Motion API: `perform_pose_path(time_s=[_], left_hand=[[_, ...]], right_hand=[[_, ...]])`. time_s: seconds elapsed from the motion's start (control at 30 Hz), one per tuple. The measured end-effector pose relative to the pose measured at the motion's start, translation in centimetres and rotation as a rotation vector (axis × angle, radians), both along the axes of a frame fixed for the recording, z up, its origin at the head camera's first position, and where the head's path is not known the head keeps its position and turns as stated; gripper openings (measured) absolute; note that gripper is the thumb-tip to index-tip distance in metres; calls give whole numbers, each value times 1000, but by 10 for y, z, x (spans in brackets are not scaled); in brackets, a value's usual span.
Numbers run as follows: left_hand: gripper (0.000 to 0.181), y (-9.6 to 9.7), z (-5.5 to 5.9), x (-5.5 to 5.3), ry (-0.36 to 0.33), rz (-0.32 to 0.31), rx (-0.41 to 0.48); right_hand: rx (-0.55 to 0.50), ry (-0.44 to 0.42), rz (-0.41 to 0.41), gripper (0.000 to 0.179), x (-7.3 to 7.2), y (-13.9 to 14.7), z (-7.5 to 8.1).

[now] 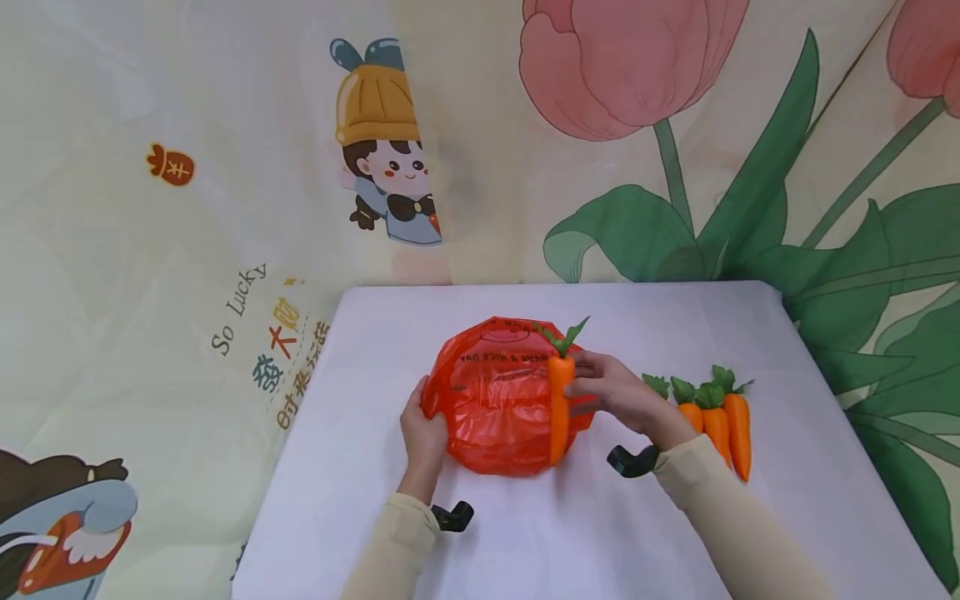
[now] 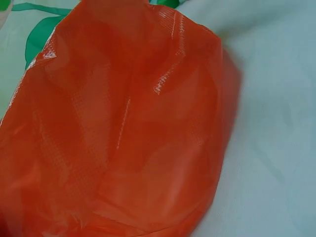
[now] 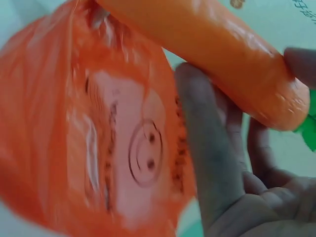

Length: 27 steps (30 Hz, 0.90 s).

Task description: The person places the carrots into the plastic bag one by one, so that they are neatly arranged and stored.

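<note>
A red plastic bag (image 1: 495, 408) with a printed smiley face and lettering stands puffed out over the middle of the table. At its left edge my left hand (image 1: 424, 432) grips the plastic, thumb on the near side. The bag (image 2: 138, 128) fills most of the left wrist view, where that hand is hidden. My right hand (image 1: 618, 390) holds an orange carrot (image 1: 560, 408) with green leaves, leaves up, overlapping the bag's right side. From the right wrist, the carrot (image 3: 212, 44) lies across the thumb and fingers, close to the bag.
Several more carrots (image 1: 738, 429) with leafy tops lie to the right on the white table (image 1: 330, 508), partly behind the right forearm. A black wrist camera (image 1: 632, 461) juts from the right cuff, another (image 1: 453, 517) from the left. A printed cloth (image 1: 480, 167) hangs behind the table.
</note>
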State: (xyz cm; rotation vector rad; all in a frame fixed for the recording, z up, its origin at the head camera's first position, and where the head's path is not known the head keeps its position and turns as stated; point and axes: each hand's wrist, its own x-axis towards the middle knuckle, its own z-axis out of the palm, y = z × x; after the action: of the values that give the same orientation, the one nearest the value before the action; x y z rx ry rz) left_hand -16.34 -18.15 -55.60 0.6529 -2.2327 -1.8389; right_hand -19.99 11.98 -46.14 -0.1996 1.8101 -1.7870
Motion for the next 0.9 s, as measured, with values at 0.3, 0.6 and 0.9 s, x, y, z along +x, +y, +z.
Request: perform_pose_path(time_s=[0.3, 0.6, 0.9], left_hand=[[68, -3, -3, 4, -2, -5, 16], [67, -1, -4, 2, -16, -31, -7], [69, 3, -4, -1, 2, -54, 10]], right_hand=[[-130, -98, -138, 66, -24, -62, -17], [-111, -151, -235, 60, -34, -98, -51], [66, -167, -226, 57, -40, -116, -76]])
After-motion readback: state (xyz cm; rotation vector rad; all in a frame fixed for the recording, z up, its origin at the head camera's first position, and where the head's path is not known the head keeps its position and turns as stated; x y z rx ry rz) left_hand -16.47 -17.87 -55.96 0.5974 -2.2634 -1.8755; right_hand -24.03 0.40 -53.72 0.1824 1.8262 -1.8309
